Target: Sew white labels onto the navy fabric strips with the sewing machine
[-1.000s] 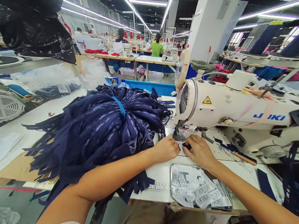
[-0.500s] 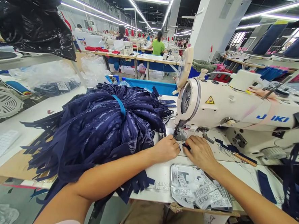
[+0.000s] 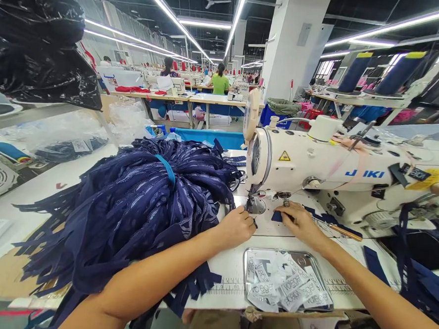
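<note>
My left hand [image 3: 238, 226] is closed at the front of the sewing machine's needle area [image 3: 253, 204], its fingertips on a small dark piece that is mostly hidden. To the right, my right hand [image 3: 301, 221] pinches a small navy fabric piece [image 3: 277, 216] on the machine bed. The white sewing machine [image 3: 301, 157] stands over both hands. A large bundle of navy strips [image 3: 136, 194], tied with a blue band [image 3: 166, 169], lies beside my left forearm. In front of the hands is a tray [image 3: 245, 285] of white printed labels [image 3: 290, 285].
Wooden-handled tweezers [image 3: 344, 232] and a navy strip [image 3: 375, 263] lie at the right. A black plastic bag [image 3: 41, 39] hangs at the upper left. A person in green [image 3: 220, 84] sits far ahead.
My right hand has moved right, away from the needle area, with the navy piece in its fingers. My left hand stays close to the needle. The view has shifted.
</note>
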